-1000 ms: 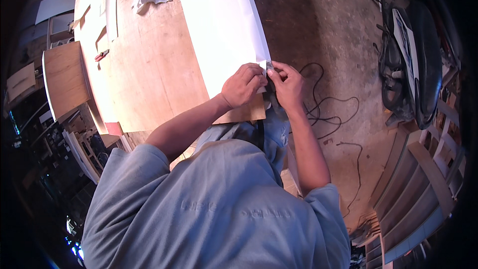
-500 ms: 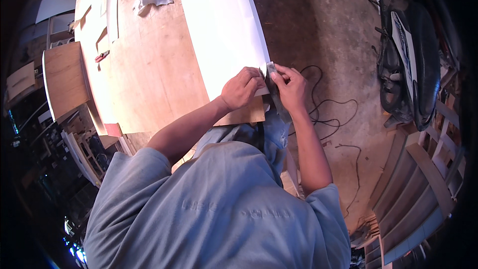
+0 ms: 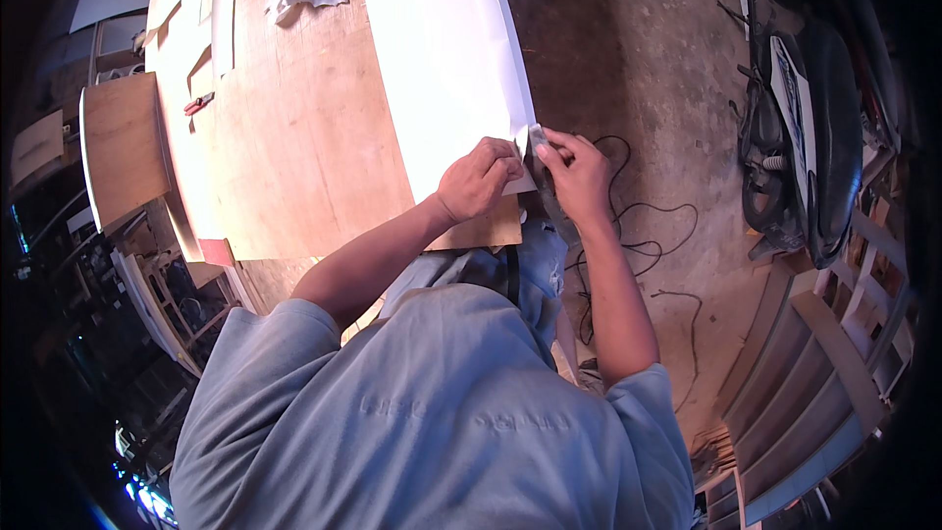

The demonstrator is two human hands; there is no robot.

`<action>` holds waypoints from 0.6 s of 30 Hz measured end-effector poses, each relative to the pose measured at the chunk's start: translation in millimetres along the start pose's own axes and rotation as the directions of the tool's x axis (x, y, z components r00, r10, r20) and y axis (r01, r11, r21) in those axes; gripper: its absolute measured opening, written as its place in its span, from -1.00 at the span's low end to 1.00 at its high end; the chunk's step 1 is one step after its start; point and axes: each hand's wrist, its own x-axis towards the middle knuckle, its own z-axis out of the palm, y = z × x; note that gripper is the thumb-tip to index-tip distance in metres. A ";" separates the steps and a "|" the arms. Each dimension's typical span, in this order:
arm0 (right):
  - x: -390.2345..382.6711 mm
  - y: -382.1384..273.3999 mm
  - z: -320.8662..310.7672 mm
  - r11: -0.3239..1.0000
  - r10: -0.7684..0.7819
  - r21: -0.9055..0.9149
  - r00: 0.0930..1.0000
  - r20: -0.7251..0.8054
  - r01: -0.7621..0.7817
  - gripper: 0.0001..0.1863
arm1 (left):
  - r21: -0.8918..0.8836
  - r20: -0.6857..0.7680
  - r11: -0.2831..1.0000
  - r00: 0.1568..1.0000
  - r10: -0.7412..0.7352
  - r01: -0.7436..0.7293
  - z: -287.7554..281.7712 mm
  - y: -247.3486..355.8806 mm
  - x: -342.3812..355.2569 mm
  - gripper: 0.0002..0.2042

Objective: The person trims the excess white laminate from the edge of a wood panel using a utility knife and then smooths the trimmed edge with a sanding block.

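White sheet (image 3: 442,59) lies on the plywood worktop (image 3: 294,157); left hand (image 3: 479,180) and right hand (image 3: 574,172) grip pinches its near right corner.

The near corner of the white sheet (image 3: 446,59) is hidden under the left hand (image 3: 478,180) and right hand (image 3: 574,175), so whatever the fingertips pinch there is too small to tell. The plywood table (image 3: 304,147) runs off the top edge, and its near edge disappears behind the person's grey shirt (image 3: 442,412). The dark machine (image 3: 805,128) at right blurs into shadow near the rim.
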 end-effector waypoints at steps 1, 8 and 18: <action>2.0 -5.0 3.1 1.000 0.005 -0.002 1.000 -0.005 -0.005 -0.68 | 0.003 -0.006 1.000 1.000 0.017 -0.017 0.2 -1.2 1.0 -0.77; 2.4 0.7 -0.3 0.994 0.084 0.073 0.996 0.027 -0.085 -0.70 | -0.006 0.003 1.000 1.000 0.017 -0.017 -1.4 -3.1 -2.2 -0.78; 9.9 -9.5 9.5 0.996 0.089 0.020 0.996 -0.016 -0.088 -0.72 | -0.021 -0.030 1.000 0.999 0.021 -0.021 1.4 -3.6 -2.8 -0.82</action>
